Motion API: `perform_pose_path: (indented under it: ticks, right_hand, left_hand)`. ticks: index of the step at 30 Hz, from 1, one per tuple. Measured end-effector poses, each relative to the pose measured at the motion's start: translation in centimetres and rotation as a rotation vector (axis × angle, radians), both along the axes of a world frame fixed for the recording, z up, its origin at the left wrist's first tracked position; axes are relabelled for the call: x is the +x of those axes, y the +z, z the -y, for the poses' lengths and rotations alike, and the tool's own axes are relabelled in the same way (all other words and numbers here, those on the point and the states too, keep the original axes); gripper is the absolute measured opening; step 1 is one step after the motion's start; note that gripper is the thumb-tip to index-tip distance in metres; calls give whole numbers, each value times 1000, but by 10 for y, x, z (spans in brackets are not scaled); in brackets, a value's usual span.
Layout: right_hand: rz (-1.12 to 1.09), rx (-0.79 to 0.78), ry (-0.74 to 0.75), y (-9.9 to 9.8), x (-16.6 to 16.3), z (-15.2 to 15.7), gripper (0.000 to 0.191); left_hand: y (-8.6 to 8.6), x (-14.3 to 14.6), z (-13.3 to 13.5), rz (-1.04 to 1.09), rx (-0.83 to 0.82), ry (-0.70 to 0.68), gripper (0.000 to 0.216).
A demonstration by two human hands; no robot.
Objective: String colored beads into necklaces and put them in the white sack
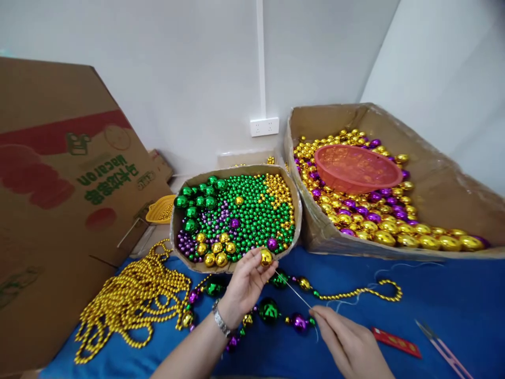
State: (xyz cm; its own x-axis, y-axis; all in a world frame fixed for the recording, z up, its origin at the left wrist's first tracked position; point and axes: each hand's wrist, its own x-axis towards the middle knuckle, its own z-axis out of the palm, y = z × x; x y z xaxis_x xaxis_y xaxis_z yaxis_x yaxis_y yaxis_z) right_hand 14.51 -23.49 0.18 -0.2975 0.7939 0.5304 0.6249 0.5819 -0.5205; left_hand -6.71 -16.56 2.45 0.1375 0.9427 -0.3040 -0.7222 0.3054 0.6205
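Note:
My left hand [245, 287] pinches a gold bead [266, 257] at the front rim of a round cardboard tray [178, 247] filled with green, purple and gold beads. A thin needle [292, 290] points from my right hand [347, 342] up toward that bead; the right fingers are pinched on the needle's lower end. A partly strung strand of large green, purple and gold beads [272, 309] lies on the blue cloth [453, 295] between and below my hands, trailing right into small gold beads [366, 291].
A heap of gold bead strands [130, 300] lies at left. A big cardboard box [442, 173] at right holds gold and purple beads and a red plastic basket [357, 168]. A printed carton [59, 210] leans at left. A red card [396, 342] and scissors [442, 347] lie at right.

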Motion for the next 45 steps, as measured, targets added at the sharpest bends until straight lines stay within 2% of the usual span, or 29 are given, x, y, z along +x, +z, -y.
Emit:
perform_pose_path:
  ticks: [6,10,12,16,20,24,25,27,30,31,32,34,39,45]
  right_hand:
    - [40,42,-11,-4,2,0,24]
    - [35,30,-17,-6,-3,0,25]
    - [15,4,-17,-6,-5,1,25]
    - [-22,-96,7,-7,-8,2,25]
    - [31,64,-36,-13,-8,1,25]
    - [40,101,-32,-18,-6,-2,26]
    - [32,108,-44,-17,-4,-3,26]
    - [23,130,-76,-16,-1,-4,25]
    - [34,149,-113,-15,5,-6,26]
    - [41,156,-122,-15,6,-6,26]
    - [48,162,-131,-15,8,-7,26]
    - [59,181,-150,-17,10,-7,27]
    - [63,163,-176,-18,12,-10,30]
    - [38,121,-158,-26,28,-9,36]
  left_hand:
    - [2,5,3,-26,36,0,25]
    - [1,15,13,-163,156,1,30]
    - [1,19,18,-230,212,13,32]
    - [-2,22,21,-183,174,-25,31]
    - [-11,27,30,-251,214,1,33]
    - [-15,26,34,-352,292,-177,38]
    - [-13,21,30,-435,348,-222,39]
    - [-6,8,13,-747,502,-262,35]
    - [2,-14,-25,-1506,733,-267,23]
    - [3,-20,-37,-1704,769,-312,21]
    - [3,-24,-49,-1808,783,-339,19]
    - [-1,-28,-66,-1893,781,-386,16]
    - [-9,-16,-97,-1924,776,-372,15]
    - [-3,-9,-136,-1931,716,-205,15]
